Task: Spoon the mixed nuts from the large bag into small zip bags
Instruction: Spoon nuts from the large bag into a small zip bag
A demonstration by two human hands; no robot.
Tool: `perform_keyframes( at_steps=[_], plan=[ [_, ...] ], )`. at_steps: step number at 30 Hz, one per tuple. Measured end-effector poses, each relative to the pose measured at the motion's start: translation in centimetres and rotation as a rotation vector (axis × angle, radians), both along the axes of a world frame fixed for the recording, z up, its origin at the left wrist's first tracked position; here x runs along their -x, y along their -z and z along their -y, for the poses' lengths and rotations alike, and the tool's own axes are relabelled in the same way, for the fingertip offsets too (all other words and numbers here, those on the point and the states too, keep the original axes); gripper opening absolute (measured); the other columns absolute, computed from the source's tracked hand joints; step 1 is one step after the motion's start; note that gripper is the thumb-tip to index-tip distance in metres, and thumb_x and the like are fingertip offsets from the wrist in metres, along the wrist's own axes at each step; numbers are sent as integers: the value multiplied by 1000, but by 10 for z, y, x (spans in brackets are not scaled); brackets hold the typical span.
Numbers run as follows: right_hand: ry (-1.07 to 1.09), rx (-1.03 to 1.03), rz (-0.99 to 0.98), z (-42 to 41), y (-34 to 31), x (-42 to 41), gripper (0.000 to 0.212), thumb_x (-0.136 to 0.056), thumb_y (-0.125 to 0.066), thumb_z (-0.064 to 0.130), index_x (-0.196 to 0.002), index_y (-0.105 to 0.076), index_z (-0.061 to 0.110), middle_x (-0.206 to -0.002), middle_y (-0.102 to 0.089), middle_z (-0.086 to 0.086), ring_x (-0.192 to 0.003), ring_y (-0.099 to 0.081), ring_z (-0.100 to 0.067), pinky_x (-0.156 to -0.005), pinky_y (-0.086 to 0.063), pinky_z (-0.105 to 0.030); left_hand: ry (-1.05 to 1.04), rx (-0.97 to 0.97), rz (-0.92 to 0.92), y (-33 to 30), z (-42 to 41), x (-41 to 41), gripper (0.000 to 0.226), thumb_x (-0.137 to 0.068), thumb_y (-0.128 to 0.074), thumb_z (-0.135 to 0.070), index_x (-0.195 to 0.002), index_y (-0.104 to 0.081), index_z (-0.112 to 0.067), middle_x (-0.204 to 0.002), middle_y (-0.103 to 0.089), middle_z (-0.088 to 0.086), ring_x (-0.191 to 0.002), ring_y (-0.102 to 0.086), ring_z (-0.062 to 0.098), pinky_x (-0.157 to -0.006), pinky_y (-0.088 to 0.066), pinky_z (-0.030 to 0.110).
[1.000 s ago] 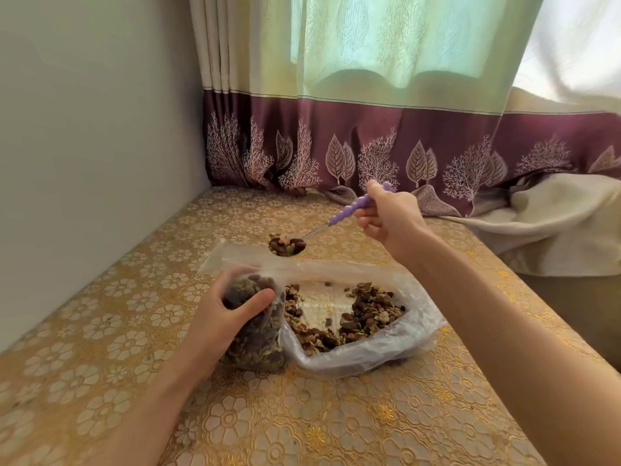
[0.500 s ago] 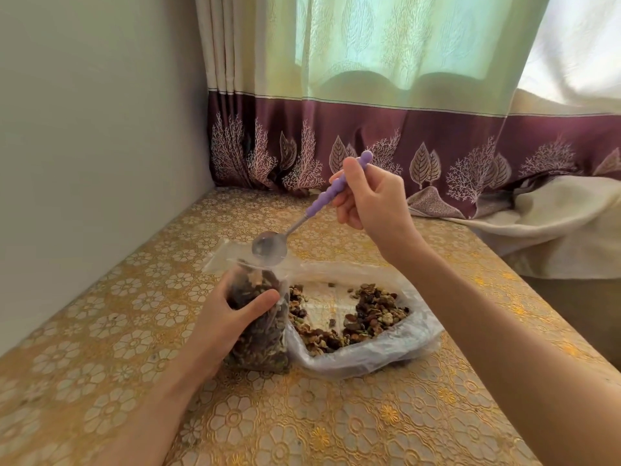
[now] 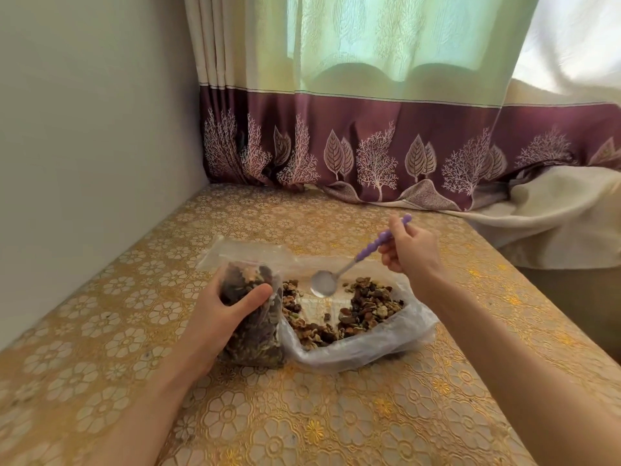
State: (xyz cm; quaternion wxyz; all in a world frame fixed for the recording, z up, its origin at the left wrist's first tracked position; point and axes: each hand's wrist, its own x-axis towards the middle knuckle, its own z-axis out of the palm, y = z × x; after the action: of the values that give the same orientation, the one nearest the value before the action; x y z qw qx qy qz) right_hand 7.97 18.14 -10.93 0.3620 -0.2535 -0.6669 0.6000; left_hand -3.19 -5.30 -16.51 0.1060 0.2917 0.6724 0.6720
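Observation:
A small zip bag (image 3: 250,338), nearly full of mixed nuts, stands upright on the table with my left hand (image 3: 221,317) wrapped around its side. Right beside it lies the large clear bag (image 3: 379,344), open, with mixed nuts (image 3: 366,304) spread inside. My right hand (image 3: 411,247) holds a spoon (image 3: 342,270) by its purple beaded handle. The metal bowl of the spoon is empty and hovers low over the bare middle of the large bag.
The table (image 3: 302,425) wears a gold floral cloth. A plain wall (image 3: 84,146) runs along the left. A green and maroon curtain (image 3: 369,146) hangs at the back, and a cream cloth (image 3: 554,213) is bunched at the right edge.
The spoon tipped its nuts into the small zip bag, then swung right and down, empty, over the large bag. My left hand has kept its hold on the small bag.

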Motion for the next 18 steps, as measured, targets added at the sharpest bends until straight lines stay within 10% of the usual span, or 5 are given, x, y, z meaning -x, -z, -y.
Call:
perform_keyframes(
  at_steps=[18],
  plan=[
    [-199,20,277,5,21,-9,37,-99,-46,30,-73,-60,7,-52,-62,-1,-41,-51,-8,-36,-38,-16,2,-6,12,-2,1,-4,80,-28,-74,-78,-96,-61,-37,-92,-70,-17,-83,-66,1,-72,-48,25]
  ],
)
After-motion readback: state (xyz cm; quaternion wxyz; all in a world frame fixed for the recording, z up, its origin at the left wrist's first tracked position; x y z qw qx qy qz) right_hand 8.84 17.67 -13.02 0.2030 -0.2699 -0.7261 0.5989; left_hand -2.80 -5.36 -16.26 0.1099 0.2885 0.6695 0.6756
